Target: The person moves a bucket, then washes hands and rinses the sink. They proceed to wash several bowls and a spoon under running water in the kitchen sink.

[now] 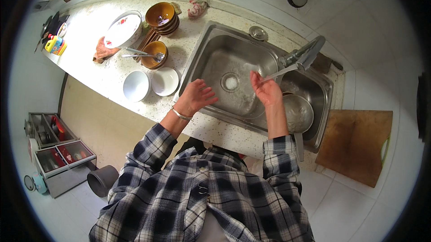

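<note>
My right hand (266,90) is palm up under the stream of water from the faucet (307,53), fingers curled a little and nothing held. Over the near left rim of the sink (208,63), my left hand (198,96) hangs empty with its fingers apart, a silver bangle (181,114) on the wrist. The large stainless steel basin has a round drain (230,82) in its floor. In the smaller basin to the right sits a metal pan (298,114), partly hidden by my right forearm.
Left of the sink stand stacked brown bowls (161,14), more brown bowls (154,56) with spoons across them, a white bowl (136,86), a white plate (165,82) and a floral enamel basin (124,29). A wooden cutting board (355,144) lies at right. A drain strainer (258,33) rests behind.
</note>
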A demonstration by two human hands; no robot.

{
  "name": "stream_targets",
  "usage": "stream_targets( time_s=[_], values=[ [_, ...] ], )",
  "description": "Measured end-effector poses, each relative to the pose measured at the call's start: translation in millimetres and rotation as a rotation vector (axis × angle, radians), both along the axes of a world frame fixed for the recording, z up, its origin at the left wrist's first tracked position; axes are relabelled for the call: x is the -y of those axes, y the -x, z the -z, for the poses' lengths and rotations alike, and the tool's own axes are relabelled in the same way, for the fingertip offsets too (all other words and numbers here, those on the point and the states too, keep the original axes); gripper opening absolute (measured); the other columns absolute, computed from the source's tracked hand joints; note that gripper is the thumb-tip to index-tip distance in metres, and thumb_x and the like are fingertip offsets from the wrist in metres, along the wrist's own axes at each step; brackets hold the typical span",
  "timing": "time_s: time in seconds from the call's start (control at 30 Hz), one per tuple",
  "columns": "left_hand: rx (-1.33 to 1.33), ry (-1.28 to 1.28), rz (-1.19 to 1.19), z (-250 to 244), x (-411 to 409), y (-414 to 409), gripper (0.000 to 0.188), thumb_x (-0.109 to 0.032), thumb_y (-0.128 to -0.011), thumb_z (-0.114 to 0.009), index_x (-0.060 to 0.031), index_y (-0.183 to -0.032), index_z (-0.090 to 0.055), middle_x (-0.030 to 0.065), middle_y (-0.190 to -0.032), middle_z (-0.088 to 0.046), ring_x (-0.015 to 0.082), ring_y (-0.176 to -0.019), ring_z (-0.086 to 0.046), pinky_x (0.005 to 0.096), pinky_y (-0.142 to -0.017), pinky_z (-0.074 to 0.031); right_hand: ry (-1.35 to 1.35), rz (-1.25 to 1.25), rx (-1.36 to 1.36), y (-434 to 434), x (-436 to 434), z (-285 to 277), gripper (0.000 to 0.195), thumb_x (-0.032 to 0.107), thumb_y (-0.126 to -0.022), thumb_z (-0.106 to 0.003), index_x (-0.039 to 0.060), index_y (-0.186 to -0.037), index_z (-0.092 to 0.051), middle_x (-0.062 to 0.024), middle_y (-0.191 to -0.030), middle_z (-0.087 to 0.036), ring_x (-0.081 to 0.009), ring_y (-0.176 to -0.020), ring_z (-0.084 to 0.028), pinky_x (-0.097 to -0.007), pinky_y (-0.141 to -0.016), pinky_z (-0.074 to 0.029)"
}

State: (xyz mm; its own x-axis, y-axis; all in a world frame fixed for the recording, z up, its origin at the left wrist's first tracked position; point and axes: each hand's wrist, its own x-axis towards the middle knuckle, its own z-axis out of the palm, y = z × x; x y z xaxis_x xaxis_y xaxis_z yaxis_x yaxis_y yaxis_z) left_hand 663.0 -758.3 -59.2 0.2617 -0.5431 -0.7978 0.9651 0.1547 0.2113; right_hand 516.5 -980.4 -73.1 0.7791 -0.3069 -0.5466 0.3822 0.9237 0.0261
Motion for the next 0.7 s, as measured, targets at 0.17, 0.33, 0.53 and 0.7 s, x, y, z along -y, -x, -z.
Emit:
stream_targets(
  time_s=[0.17, 0.33, 0.53, 0.7],
  values=[
    [-0.014, 0.015, -0.005, -1, 4, 2, 0.036, -0.022, -0.086, -0.05, -0.0013, -0.111, -0.035, 0.0186, -0.119, -0.031, 0.0375, -0.119, -0.031, 0.0569, -0.099, -0.029, -0.128, 0.22, 0.14, -11, 21, -45, 0.044, 0.022, -0.096, -0.028, -0.0174, -0.111, -0.037, -0.0315, -0.115, -0.042, -0.0391, -0.104, -0.049, -0.0424, -0.082, -0.051],
    [0.001, 0.031, 0.003, -8, 9, 3, 0.031, -0.023, -0.087, -0.049, -0.0015, -0.106, -0.037, 0.0196, -0.122, -0.03, 0.0379, -0.122, -0.028, 0.0572, -0.099, -0.028, -0.224, 0.229, 0.105, -24, -8, -69, 0.04, 0.024, -0.096, -0.029, -0.0142, -0.103, -0.037, -0.0311, -0.108, -0.044, -0.0397, -0.1, -0.051, -0.0438, -0.081, -0.052],
    [0.005, 0.045, -0.015, -13, 10, -2, 0.032, -0.024, -0.087, -0.048, -0.0014, -0.106, -0.037, 0.0198, -0.119, -0.032, 0.0382, -0.119, -0.031, 0.0576, -0.098, -0.029, 0.056, 0.462, -0.186, -47, 9, -59, 0.038, 0.022, -0.095, -0.029, -0.012, -0.106, -0.04, -0.0263, -0.113, -0.044, -0.0372, -0.105, -0.047, -0.046, -0.083, -0.049],
    [-0.007, 0.012, -0.042, -9, 0, -11, 0.032, -0.024, -0.087, -0.048, -0.0015, -0.105, -0.037, 0.0182, -0.111, -0.036, 0.0376, -0.114, -0.036, 0.0571, -0.097, -0.031, 0.21, 0.363, -0.126, -68, -8, -51, 0.046, 0.022, -0.092, -0.034, -0.0068, -0.127, -0.027, -0.0206, -0.119, -0.042, -0.0341, -0.1, -0.049, -0.0461, -0.088, -0.044]
  ],
)
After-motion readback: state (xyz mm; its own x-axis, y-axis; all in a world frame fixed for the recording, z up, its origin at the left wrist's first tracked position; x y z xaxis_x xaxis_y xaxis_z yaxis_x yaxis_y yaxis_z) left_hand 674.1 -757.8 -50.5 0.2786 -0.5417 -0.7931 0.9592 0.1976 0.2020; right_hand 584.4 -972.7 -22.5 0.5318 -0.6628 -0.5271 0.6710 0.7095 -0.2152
